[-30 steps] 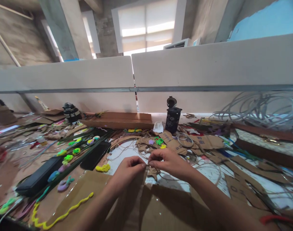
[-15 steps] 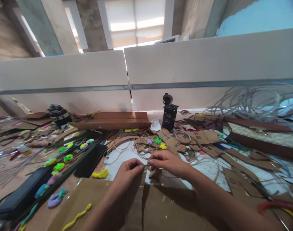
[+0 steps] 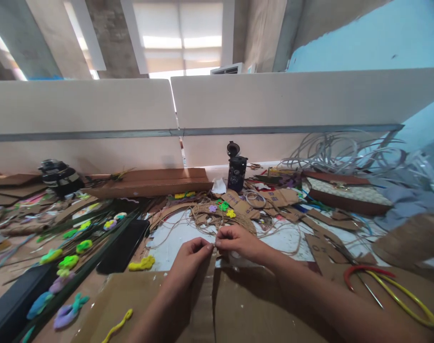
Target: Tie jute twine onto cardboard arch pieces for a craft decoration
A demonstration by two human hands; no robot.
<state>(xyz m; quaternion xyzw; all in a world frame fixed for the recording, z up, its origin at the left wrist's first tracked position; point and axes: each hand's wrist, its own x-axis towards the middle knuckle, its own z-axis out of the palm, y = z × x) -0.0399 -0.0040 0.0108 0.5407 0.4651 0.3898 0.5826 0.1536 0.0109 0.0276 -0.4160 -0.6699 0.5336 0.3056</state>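
Pinching what looks like thin twine point(image 3: 214, 245) between closed thumbs and fingertips, the left hand point(image 3: 191, 257) and right hand point(image 3: 240, 244) nearly touch above a brown cardboard panel's point(image 3: 252, 312) far edge. Beyond, a cardboard scrap point(image 3: 240, 204) near the black bottle point(image 3: 237, 174) seems to read "CHINA"; large letters on another piece point(image 3: 317, 250), rightward, are unclear.

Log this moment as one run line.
left hand: pinching | right hand: pinching, beside left | pinched item: too small to tell | under forearms: cardboard | beyond hands: twine, open black bottle
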